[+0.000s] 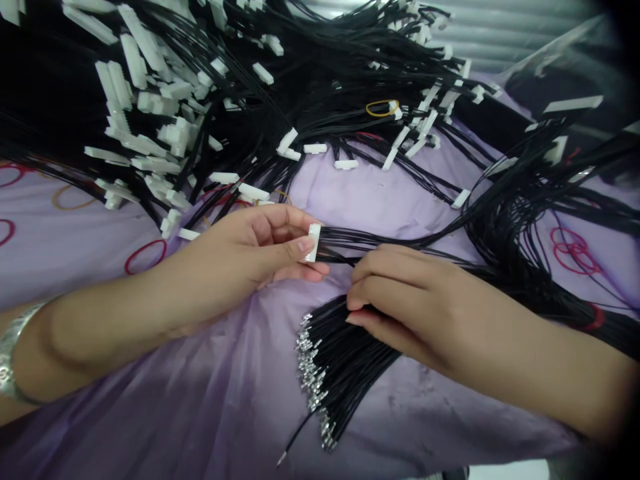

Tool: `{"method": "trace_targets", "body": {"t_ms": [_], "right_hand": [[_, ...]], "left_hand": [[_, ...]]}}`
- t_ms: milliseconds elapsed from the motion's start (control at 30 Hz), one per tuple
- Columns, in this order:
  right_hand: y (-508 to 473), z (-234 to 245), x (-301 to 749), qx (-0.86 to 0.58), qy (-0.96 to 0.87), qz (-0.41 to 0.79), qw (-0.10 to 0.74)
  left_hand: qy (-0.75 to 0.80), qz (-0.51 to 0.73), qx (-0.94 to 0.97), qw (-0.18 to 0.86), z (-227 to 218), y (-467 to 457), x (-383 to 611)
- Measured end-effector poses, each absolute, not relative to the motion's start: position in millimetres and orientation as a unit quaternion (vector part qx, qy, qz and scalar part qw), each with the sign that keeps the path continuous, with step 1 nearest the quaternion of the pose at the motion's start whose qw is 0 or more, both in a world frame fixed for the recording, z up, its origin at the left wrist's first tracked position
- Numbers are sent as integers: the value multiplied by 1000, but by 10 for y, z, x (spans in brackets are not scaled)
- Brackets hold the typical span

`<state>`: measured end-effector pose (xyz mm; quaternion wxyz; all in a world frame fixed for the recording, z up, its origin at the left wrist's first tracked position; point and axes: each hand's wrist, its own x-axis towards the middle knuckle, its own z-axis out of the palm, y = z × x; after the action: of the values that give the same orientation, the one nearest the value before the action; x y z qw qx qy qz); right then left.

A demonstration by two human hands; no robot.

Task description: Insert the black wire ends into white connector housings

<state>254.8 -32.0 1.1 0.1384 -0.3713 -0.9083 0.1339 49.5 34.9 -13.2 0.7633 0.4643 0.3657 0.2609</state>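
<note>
Head view — left hand (255,243) pinches a wired white connector (315,233); right hand (417,293), fingers narrow, hold unclear. Metal-tipped wires (355,353) lie loose — unhoused.

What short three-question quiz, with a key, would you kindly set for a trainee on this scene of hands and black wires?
1. Multiple choice: what does the person's left grip hold?
a) a red band
b) a white connector
c) a yellow band

2. True or false: the silver tips of the loose black wire bundle face the left side of the picture.

3. Fill the gap: a silver bracelet circles the person's ____ arm.

Key: 1 b; 2 true; 3 left.
</note>
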Motion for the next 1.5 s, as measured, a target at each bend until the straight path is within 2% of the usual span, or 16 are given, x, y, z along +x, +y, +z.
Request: {"method": "trace_targets", "body": {"t_ms": [333,567,700,933,1167,1400,1500], "right_hand": [[-370,39,2561,-424,-871,227,104],[-360,126,2560,-416,-818,353,179],[-352,162,2539,-447,-774,378,242],[-336,105,2521,-497,-763,316,266],[-313,77,2524,-470,-758,344,293],[-317,44,2504,-479,-808,177,294],[-319,24,2496,-484,-813,158,282]], "left_hand": [[354,232,464,778,-144,356,464],[362,237,466,772,-118,348,479],[363,228,441,789,-110,361,490],[349,212,422,809,-68,370,517],[375,212,429,794,-62,369,510],[379,210,437,788,-62,373,519],[373,210,441,789,-69,381,516]]}}
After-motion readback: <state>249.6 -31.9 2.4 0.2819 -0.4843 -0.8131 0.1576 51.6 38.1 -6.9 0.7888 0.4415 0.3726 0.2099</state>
